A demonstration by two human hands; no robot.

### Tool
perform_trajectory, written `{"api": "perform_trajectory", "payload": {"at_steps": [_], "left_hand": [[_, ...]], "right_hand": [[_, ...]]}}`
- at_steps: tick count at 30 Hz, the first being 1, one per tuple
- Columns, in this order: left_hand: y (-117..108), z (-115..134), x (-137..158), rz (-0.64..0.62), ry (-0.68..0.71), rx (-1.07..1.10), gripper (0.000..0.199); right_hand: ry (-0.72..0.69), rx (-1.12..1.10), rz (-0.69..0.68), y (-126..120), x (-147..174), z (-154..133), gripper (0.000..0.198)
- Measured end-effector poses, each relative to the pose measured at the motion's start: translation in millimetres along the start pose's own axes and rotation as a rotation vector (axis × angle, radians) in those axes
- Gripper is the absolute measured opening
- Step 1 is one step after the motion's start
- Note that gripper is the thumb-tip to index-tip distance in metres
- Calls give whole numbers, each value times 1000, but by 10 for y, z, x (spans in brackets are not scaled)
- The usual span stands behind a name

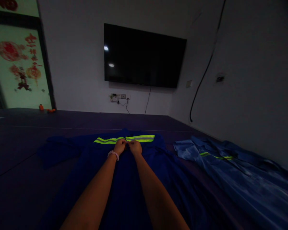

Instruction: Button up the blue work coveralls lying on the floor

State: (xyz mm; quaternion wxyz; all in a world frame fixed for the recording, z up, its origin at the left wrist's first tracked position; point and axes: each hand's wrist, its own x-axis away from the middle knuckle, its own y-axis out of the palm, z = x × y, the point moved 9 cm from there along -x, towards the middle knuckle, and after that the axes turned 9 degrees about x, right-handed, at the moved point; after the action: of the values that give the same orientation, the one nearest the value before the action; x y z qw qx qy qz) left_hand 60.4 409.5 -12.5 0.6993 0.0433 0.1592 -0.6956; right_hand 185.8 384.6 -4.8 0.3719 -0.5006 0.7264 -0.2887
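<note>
The dark blue garment (127, 182) lies on the purple surface (33, 123) in front of the television (145, 57), its collar end pointing toward the television, its long axis running back toward the person. Below the television, the left hand (120, 146) and right hand (135, 147) nearly meet, fingers pinched on the front opening beside the yellow-green band (144, 138). A paler garment (230, 169) lies to the television's right.

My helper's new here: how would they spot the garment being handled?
Find the big television. Below it, under the left hand and right hand, lies a deep blue garment. Its wide yellow-green band sets it apart from the paler garment at right.
</note>
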Motion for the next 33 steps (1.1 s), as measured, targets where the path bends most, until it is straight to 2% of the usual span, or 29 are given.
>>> {"api": "perform_trajectory", "payload": {"at_steps": [6,14,25,33], "left_hand": [[-14,-2,-4,11,3,-63,18],[-70,89,42,54,54,-125,17],[-65,51,36,62,-12,-52,16],[-34,73,51,21,-27,-10,18]], "right_hand": [[67,49,18,-27,103,-46,25],[43,-1,44,-59,123,-69,25],[44,-72,40,-28,91,-42,24],[24,-106,32,-24,65,-41,18]]}}
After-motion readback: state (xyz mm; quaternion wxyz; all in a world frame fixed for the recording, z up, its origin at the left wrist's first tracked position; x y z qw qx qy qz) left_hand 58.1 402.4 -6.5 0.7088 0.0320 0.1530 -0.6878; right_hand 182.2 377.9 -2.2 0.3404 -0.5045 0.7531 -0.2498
